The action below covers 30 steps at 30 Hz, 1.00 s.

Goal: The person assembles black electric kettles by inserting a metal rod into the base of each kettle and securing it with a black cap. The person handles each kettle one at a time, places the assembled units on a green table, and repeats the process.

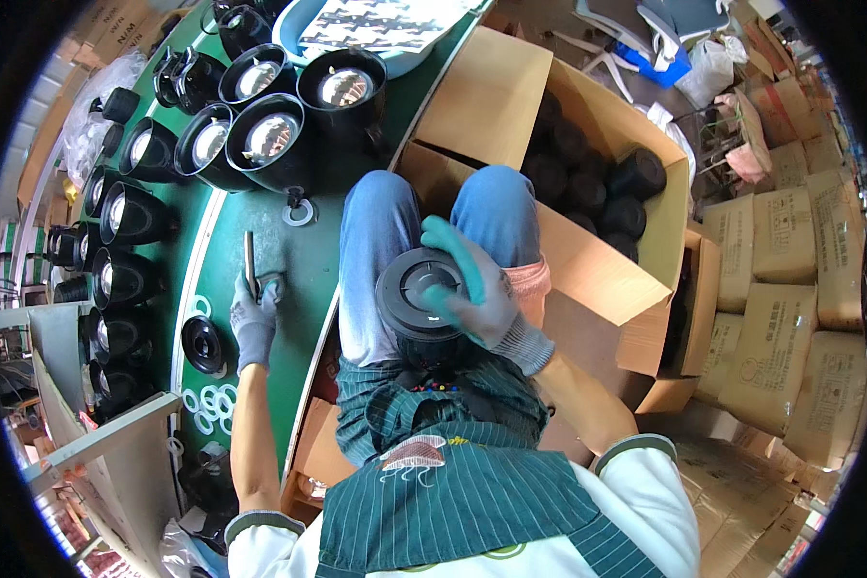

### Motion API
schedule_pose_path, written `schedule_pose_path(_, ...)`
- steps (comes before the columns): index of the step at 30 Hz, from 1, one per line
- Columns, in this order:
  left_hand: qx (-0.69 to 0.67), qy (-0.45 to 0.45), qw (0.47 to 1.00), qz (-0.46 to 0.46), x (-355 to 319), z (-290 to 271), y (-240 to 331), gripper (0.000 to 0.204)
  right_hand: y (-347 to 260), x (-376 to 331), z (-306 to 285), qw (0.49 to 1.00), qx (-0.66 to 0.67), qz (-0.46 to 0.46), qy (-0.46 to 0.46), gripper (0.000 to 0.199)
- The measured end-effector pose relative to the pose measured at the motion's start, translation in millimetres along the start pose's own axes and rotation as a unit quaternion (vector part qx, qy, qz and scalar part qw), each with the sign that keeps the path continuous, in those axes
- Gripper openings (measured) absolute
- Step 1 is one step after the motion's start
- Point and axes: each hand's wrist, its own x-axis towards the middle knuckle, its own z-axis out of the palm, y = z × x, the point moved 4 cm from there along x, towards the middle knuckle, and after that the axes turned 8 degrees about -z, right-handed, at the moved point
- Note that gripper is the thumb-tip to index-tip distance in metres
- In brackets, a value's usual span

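Under the spread right hand (488, 297), the black lid (405, 306) looks stiff, light, slightly slick, best gripped round its edge; the left hand (253, 323) holds a rod (249, 254)

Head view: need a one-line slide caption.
Gloved right hand on a round black piece in the lap; gloved left hand holding a slim bar over a green bench lined with black vessels.

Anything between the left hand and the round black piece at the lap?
Yes: the left thigh, in blue jeans, lies between the left hand over the green bench and the round black piece. The right hand partly covers that piece.
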Motion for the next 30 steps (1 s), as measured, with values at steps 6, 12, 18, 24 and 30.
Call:
schedule_pose_path(6,-0.194,-0.281,0.891,0.300,-52.8,-111.8,224.4,0.071,-9.7,1.9,4.6,0.962,0.214,0.078,0.147,0.095)
schedule_pose_path(12,0.115,-0.252,0.884,0.375,-106.3,-108.7,265.0,0.083,27.4,6.0,-6.4,0.946,0.314,0.082,0.021,0.083)
schedule_pose_path(18,0.186,-0.243,0.944,0.128,-161.5,-112.0,289.7,0.089,45.3,79.5,15.8,0.908,0.363,0.127,-0.167,0.057)
schedule_pose_path(24,0.182,-0.227,0.946,0.145,-173.1,-106.0,266.3,0.086,30.7,64.3,18.8,0.912,0.389,0.087,-0.094,0.039)
schedule_pose_path(30,-0.030,-0.246,0.927,0.281,-144.5,-104.9,242.2,0.068,71.4,-10.4,-14.5,0.992,0.100,-0.063,0.037,0.032)
